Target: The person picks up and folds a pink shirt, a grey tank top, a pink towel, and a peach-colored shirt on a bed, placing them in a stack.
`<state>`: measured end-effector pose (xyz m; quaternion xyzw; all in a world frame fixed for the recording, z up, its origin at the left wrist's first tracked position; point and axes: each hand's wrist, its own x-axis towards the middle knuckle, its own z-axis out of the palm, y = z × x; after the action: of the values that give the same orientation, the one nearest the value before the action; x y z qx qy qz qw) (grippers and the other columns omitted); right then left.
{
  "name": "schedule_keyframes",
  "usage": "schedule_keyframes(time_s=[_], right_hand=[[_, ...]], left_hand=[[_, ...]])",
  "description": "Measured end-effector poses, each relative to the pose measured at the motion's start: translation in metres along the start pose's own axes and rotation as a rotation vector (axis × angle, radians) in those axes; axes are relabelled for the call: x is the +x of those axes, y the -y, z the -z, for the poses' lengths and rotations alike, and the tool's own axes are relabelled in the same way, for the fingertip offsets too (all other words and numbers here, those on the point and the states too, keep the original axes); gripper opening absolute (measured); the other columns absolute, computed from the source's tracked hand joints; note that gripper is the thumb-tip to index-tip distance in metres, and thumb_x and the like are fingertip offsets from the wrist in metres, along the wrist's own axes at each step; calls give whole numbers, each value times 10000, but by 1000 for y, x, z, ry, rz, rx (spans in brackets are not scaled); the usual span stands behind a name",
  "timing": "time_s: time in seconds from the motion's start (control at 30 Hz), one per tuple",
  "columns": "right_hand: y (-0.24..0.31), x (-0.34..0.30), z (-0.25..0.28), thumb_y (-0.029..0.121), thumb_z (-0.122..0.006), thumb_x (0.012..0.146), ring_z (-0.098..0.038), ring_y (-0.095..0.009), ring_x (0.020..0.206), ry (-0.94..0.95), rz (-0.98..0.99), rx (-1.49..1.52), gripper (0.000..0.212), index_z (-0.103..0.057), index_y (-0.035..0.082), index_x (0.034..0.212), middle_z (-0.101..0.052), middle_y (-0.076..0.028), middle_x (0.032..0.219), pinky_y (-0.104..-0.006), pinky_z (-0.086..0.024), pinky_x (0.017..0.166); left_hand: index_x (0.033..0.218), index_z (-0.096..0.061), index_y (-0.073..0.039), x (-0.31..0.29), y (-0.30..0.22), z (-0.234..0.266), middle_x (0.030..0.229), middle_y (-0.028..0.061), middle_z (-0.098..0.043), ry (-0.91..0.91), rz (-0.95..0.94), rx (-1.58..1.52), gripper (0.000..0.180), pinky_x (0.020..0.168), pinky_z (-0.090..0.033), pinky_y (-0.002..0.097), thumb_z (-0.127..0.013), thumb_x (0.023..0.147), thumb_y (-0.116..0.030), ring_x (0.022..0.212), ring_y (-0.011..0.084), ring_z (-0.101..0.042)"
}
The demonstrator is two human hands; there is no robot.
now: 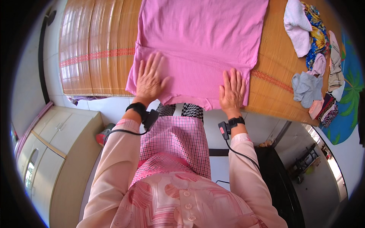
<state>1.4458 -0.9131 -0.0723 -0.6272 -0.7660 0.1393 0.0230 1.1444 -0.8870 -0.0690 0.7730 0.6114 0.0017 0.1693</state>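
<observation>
A pink ribbed shirt (201,41) lies spread on the bamboo mat in front of me, its near edge hanging a little over the mat's front edge. My left hand (149,79) rests flat on the shirt's left side, fingers spread and slightly blurred. On the right side, my right hand (232,91) presses flat near the shirt's lower corner, fingers stretched out and pointing away from me. Neither hand grips the cloth. A crease runs across the shirt just beyond my fingertips.
The bamboo mat (97,72) extends to both sides of the shirt. At the right lie a white towel (297,28), a grey cloth (306,88) and several small garments. A blue palm-tree cloth (348,98) hangs beyond them. A cream cabinet (72,152) stands at the lower left.
</observation>
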Motion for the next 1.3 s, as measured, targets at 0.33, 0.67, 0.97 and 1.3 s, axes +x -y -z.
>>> schedule_keyframes(time_s=[0.33, 0.67, 0.97, 1.3], right_hand=[[43, 18, 13, 297, -519, 869, -189, -270, 1367, 10, 14, 51, 568, -323, 236, 1398, -218, -67, 1480, -522, -107, 1098], [8, 5, 4, 308, -539, 852, -243, -303, 1338, -38, 43, -73, 543, -384, 225, 1366, -265, -100, 1457, -488, -179, 1089], [-26, -34, 38, 310, -686, 761, -460, -344, 1087, -146, -536, 313, 538, -488, 4, 1158, -478, -190, 1174, -421, -394, 902], [-31, -40, 25, 275, -707, 728, -577, -265, 711, -31, -747, 607, 378, -574, -17, 927, -623, -140, 810, -356, -457, 698]], left_hand=[[1420, -257, -130, 10, -44, -3, 1488, 86, -203, 10, -91, -51, 702, 1119, -61, 461, -528, 844, -427, 1381, 261, -156], [1425, -251, -178, 0, 38, 2, 1495, 18, -197, -102, 145, 155, 641, 1118, -41, 469, -403, 886, -489, 1387, 232, -136], [1243, -440, -31, -41, 33, 24, 1131, 159, -520, -159, 536, -342, 546, 886, -402, 405, -649, 799, -270, 1061, 306, -489], [928, -607, 55, -40, 42, 29, 829, 211, -639, -27, 614, -543, 441, 705, -484, 401, -669, 755, -346, 769, 351, -617]])
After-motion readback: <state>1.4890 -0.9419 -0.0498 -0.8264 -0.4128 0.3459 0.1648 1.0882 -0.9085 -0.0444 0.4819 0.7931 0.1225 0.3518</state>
